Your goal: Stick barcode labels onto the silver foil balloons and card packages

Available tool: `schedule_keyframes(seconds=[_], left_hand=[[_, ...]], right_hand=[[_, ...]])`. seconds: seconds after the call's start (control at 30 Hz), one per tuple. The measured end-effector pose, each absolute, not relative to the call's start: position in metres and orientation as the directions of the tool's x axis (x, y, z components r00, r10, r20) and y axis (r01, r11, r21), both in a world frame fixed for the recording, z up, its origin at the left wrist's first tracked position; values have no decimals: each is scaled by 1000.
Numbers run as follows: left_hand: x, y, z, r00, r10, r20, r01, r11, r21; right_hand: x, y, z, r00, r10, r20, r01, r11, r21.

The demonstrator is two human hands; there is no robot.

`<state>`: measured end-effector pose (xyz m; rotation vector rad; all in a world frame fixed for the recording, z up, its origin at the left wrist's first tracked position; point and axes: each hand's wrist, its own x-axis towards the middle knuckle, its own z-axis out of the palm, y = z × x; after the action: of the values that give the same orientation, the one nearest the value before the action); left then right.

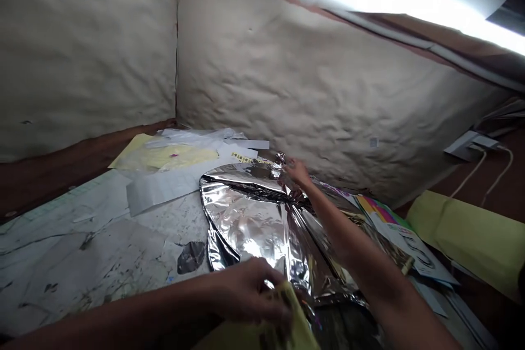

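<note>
A large silver foil sheet [250,224], shiny and creased, lies across the worktable. Near the front edge, my left hand [258,290] is closed on yellow paper [301,314]; the hand hides part of the paper. My right hand [298,172] reaches to the far side of the foil with its fingers curled in. Right by those fingertips is a small crumpled piece of foil [280,158], and the fingers seem to grip foil there, though the contact is small and blurred.
Clear and yellow sheets [180,153] are piled at the back left. Printed colourful cards [406,235] lie on the right, beside yellow paper [471,235]. A padded wall [287,82] closes off the back. White cords [498,175] hang from an outlet. A bright lamp hangs overhead.
</note>
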<state>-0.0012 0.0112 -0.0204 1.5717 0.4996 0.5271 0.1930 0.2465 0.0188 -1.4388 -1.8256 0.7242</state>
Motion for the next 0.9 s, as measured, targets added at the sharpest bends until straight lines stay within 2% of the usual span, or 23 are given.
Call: schedule_keyframes(seconds=[0.1, 0.13, 0.2, 0.23, 0.33, 0.47, 0.53, 0.7, 0.83, 0.9], left_hand=[[-6, 26, -15, 569, 821, 31, -212, 110, 971], [-8, 30, -14, 472, 881, 28, -259, 108, 960], [-10, 39, -15, 315, 948, 38, -275, 53, 960], [-10, 42, -16, 279, 959, 52, -250, 20, 968], [-9, 47, -22, 274, 959, 78, -184, -27, 983], [-5, 49, -28, 304, 952, 26, -150, 21, 989], [-3, 48, -30, 312, 950, 2, -129, 40, 991], [2, 45, -32, 325, 945, 26, -152, 25, 988], [1, 45, -34, 313, 949, 35, -116, 2, 993], [0, 44, -34, 312, 949, 53, -91, -26, 996]], right_hand=[[205, 199, 34, -222, 970, 98, 497, 199, -845], [209, 177, 38, -301, 953, 43, 445, 180, -877], [214, 133, 38, -540, 836, -98, 275, 64, -959], [215, 114, 34, -581, 805, -120, 250, 36, -968], [218, 79, 15, -555, 826, -101, 236, 40, -971], [221, 76, -10, -537, 840, -74, 257, 79, -963], [219, 76, -15, -521, 853, -20, 296, 159, -942], [201, 61, -11, -419, 874, 247, 494, 448, -745], [190, 53, -9, -423, 802, 423, 659, 592, -464], [188, 50, -8, -441, 765, 469, 691, 623, -367]])
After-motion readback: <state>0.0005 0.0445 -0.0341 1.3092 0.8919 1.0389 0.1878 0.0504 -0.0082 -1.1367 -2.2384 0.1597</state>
